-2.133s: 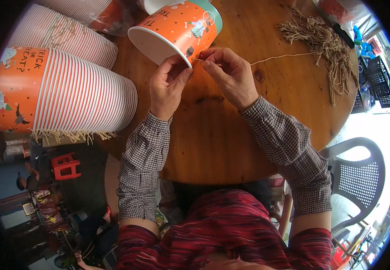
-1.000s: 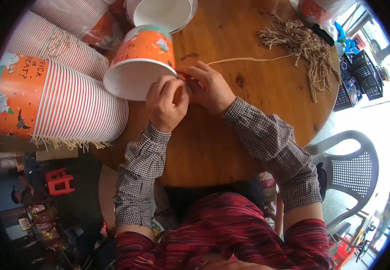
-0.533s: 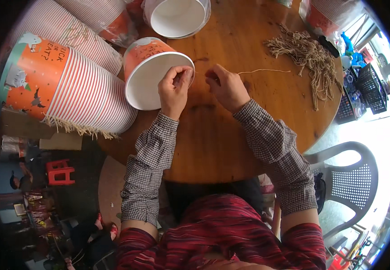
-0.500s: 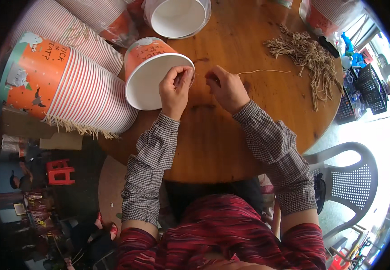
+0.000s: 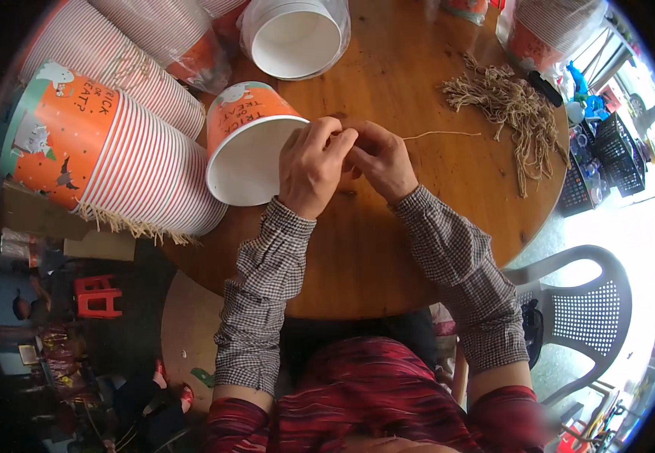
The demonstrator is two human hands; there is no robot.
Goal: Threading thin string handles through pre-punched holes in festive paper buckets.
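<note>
An orange paper bucket (image 5: 248,162) with a white inside lies tilted on the table, its mouth facing me. At its right rim, my left hand (image 5: 312,170) is closed, its fingertips meeting those of my right hand. What the left fingers pinch is hidden. My right hand (image 5: 385,162), also closed, grips a thin tan string (image 5: 442,134), whose loose tail runs right across the wood. The bucket's right edge is covered by my left hand.
Stacked orange buckets (image 5: 157,170) lie at the left, with more bagged stacks behind. A bagged white-lined bucket (image 5: 297,44) stands at the back. A heap of tan strings (image 5: 512,113) lies on the round table (image 5: 365,279) at the right. A grey chair (image 5: 588,321) stands beyond its edge.
My hands have come together: the left moved right and the right moved left, and their fingertips now meet. The string's tail has shifted slightly left. The whole view has tilted a little.
</note>
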